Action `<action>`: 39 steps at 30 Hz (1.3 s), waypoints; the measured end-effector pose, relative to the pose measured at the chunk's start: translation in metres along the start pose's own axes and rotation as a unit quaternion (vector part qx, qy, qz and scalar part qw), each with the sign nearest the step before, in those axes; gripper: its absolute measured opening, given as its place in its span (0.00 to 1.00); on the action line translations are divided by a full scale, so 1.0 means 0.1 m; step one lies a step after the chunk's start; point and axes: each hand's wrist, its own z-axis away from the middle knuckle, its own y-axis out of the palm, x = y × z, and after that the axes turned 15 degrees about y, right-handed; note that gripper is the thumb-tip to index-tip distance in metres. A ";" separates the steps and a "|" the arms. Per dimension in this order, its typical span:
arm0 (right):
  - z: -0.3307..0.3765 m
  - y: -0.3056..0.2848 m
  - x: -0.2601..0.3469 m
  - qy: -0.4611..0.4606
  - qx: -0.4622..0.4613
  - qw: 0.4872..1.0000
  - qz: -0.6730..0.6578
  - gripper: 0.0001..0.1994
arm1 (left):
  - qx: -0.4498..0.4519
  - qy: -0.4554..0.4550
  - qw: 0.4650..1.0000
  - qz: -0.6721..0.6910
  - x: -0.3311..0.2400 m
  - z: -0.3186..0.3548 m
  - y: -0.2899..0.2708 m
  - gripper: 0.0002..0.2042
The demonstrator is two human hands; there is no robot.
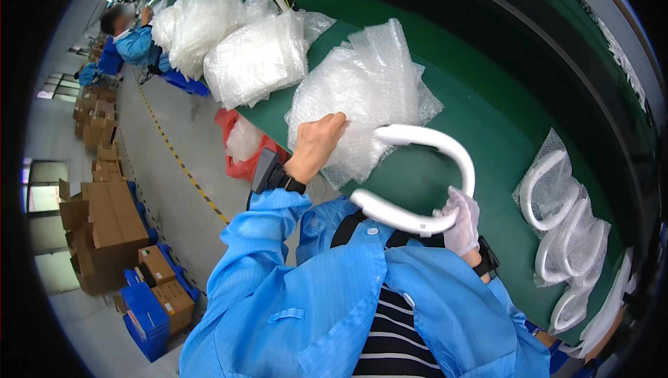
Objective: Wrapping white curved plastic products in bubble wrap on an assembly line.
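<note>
My right hand, in a thin white glove, is closed on the curved end of a white C-shaped plastic piece, whose two arms point left. The piece is held above the green table, and the tip of its upper arm overlaps a stack of clear bubble wrap bags. My bare left hand is at the near left edge of that stack, fingers curled and pinching a bubble wrap bag. The fingertips are partly hidden, so how many layers they grip cannot be made out.
More bubble wrap lies farther left on the green table. Several wrapped white curved pieces lie at the right. A red bag hangs by the table's left edge. Cardboard boxes and a co-worker are beyond.
</note>
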 end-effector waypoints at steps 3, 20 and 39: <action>-0.15 -0.06 0.03 0.003 -0.060 0.989 -0.137 0.07 | -0.056 0.019 0.998 -0.011 0.01 0.00 -0.15 0.04; -0.17 0.49 -0.21 0.150 0.023 0.963 -0.225 0.05 | -0.004 0.022 0.999 -0.049 -0.15 0.28 -0.10 0.13; -0.23 0.86 -0.28 0.023 -0.022 0.968 -0.248 0.07 | -0.055 0.047 0.997 -0.020 -0.75 -0.04 -0.17 0.21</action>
